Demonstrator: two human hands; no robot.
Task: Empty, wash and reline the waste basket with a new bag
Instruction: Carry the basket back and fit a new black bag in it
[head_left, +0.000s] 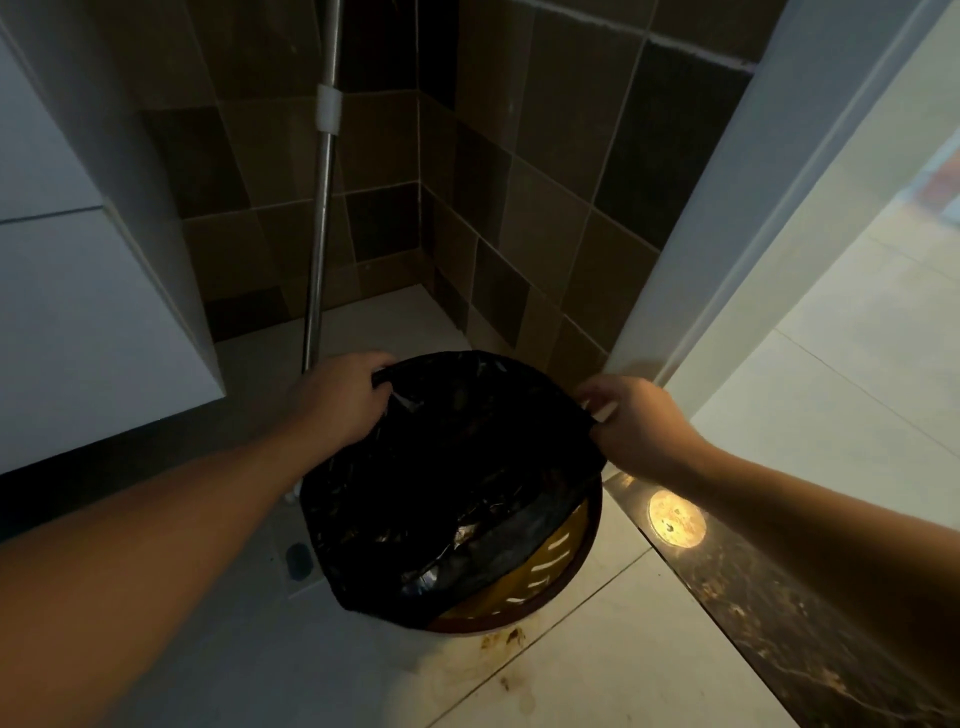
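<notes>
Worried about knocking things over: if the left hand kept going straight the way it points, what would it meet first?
Probably the metal pole leaning in the tiled corner, just beyond the left hand, which has a grip on the black bag. Depth is unclear, so it might pass beside it.

Black bag (447, 483) covers most of the basket (550, 582); only the near-right rim and inner wall show. Bag contents too dark to tell. Metal pole (322, 218) cut off at top edge, foot hidden behind left hand (343, 400).
</notes>
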